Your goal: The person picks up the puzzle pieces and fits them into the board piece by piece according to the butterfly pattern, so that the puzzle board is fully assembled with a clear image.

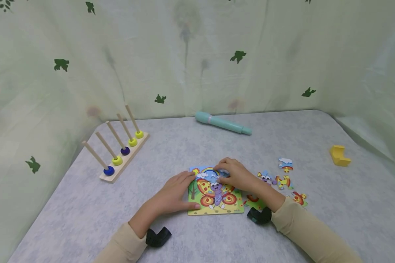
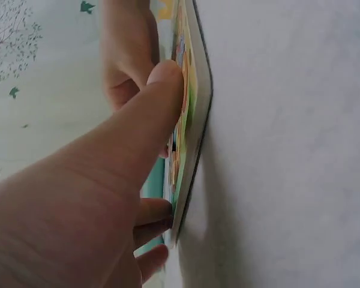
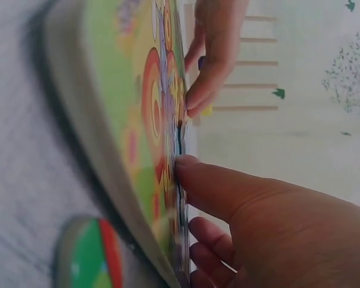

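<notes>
A butterfly jigsaw puzzle (image 1: 217, 199) in a flat board lies on the table in front of me. My left hand (image 1: 174, 193) rests along its left side, the thumb on the lower left corner and the fingers at the upper left edge. Over the upper right part, my right hand (image 1: 238, 175) pinches a cloud-patterned puzzle piece (image 1: 224, 171) between thumb and fingers, at board level. The right wrist view shows the right thumb (image 3: 195, 171) touching the surface near a dark seam. Whether the piece sits flush is hidden by the hand.
Several loose puzzle pieces (image 1: 284, 182) lie right of the board, some partly under the right forearm. A wooden peg stand (image 1: 128, 159) with blue and yellow rings stands at the left. Farther back lies a teal microphone-shaped toy (image 1: 225, 124); a yellow block (image 1: 339, 156) is at the right.
</notes>
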The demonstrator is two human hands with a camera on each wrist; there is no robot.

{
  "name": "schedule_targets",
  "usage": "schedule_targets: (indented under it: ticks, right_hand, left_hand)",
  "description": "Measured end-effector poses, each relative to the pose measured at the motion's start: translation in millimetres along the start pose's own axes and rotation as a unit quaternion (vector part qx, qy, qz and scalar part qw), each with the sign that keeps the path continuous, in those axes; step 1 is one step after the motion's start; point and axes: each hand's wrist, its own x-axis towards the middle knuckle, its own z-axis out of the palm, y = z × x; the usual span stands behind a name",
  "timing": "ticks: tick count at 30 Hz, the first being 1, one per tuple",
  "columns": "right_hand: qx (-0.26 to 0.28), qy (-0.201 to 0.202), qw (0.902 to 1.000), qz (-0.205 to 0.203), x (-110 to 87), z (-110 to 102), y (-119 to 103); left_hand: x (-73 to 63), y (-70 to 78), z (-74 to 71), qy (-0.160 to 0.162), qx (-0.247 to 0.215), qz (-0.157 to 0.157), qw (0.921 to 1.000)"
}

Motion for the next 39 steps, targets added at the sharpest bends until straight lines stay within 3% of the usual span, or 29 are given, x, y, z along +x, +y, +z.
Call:
schedule_targets:
  ticks: [9, 14, 20, 23, 28, 32, 35, 39]
  right_hand:
    - [-0.038, 0.006, 0.9988, 0.029, 0.6, -1, -3]
    - [-0.044, 0.005, 0.9986, 0.029, 0.5, -1, -5]
    - [0.010, -0.038, 0.9986, 0.035, -5.0, -15, -14]
    - [0.045, -0.036, 0.9978, 0.033, -13.6, -30, -19]
    - [0.064, 0.029, 0.9974, 0.014, -38.6, -63, -20]
    - [0.046, 0.103, 0.9936, 0.007, -61.0, -84, -5]
    - [0.031, 0.144, 0.9886, 0.029, -76.2, -94, 13]
    - [0.035, 0.166, 0.9817, 0.086, -92.4, -101, 39]
  left_hand:
    - [13.7, 1.7, -1.1, -0.004, 0.052, 0.022, 0.9984]
    - [14.7, 1.1, -1.8, -0.010, 0.053, 0.026, 0.9982]
    - [14.1, 0.8, -0.6, -0.013, 0.042, 0.018, 0.9989]
    - [14.4, -0.3, 0.9, -0.013, 0.040, 0.014, 0.9990]
    - [14.9, -2.3, 3.1, -0.008, 0.040, 0.016, 0.9990]
    - [14.3, -2.6, 3.3, -0.010, 0.034, 0.012, 0.9993]
    - [14.2, -2.2, 3.0, -0.015, 0.029, 0.009, 0.9994]
    - [14.2, -1.8, 2.5, -0.017, 0.031, 0.007, 0.9993]
